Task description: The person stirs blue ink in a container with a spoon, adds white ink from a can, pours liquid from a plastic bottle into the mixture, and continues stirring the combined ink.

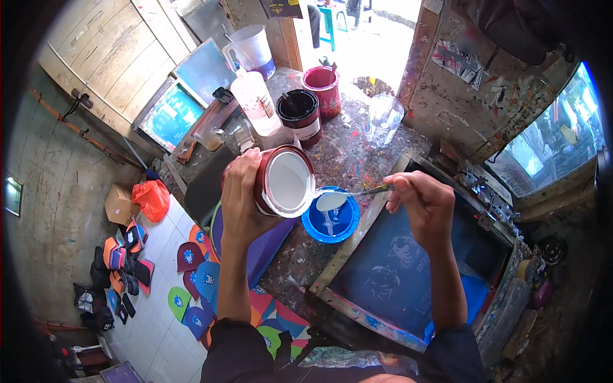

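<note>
My left hand (241, 195) grips a dark red paint can (263, 182), tilted so its mouth faces right and shows white paint (288, 182) inside. In my right hand (421, 201) is a spoon (335, 201), held by the end of its handle with the fingers pinched. White paint covers the spoon's bowl, which is over a round blue tub (306, 223). Inside the tub lies blue paint with white streaks below the spoon. The can's lip is close to the tub's left rim; whether they touch I cannot tell.
A framed printing screen (383, 319) lies right of the tub. Behind stand a black-filled paint can (310, 131), a red pot (329, 105), a clear plastic cup (384, 121), a white bottle (255, 105) and a jug (252, 48). Printed coloured fabric pieces (207, 281) lie at left.
</note>
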The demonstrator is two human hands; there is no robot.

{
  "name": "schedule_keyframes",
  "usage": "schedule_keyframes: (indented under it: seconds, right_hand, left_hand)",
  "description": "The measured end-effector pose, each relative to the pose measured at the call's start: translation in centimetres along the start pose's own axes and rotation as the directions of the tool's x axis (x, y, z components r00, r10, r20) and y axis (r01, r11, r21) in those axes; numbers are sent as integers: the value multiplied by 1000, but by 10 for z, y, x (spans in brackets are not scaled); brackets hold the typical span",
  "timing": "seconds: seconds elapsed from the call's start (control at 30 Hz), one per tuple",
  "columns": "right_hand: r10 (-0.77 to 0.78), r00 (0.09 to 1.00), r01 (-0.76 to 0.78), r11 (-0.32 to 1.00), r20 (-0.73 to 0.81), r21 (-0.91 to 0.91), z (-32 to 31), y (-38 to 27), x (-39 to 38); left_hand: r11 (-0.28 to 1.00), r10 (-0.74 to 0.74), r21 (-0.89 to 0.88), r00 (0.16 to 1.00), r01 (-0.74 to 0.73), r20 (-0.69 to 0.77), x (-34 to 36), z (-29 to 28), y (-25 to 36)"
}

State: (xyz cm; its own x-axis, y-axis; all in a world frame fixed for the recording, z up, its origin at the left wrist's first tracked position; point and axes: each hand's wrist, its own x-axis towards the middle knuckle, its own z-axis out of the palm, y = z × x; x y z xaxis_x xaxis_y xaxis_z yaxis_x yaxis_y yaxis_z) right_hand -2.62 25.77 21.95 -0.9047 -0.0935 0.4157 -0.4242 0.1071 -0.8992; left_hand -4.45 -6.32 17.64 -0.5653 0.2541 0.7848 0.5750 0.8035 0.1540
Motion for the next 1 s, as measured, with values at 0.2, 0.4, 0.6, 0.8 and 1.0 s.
schedule_keyframes:
  seconds: [0.2,0.4,0.6,0.8,1.0]
  right_hand:
    - [-162,987,163,985,19,-54,22,-22,30]
    - [-356,929,367,918,99,-148,53,8,30]
    - [257,966,-242,939,-32,246,65,32,9]
    - [418,908,-369,843,-45,392,59,39,12]
    - [407,908,-361,880,-99,309,35,36,11]
  left_hand:
    - [999,18,-29,999,-17,35,1,3,7]
    - [997,8,-73,999,-5,39,1,5,13]
    - [996,-4,-86,999,8,49,-2,6,13]
    - [998,-6,-58,998,9,58,-4,5,11]
    - [999,-20,-35,998,22,59,-4,1,11]
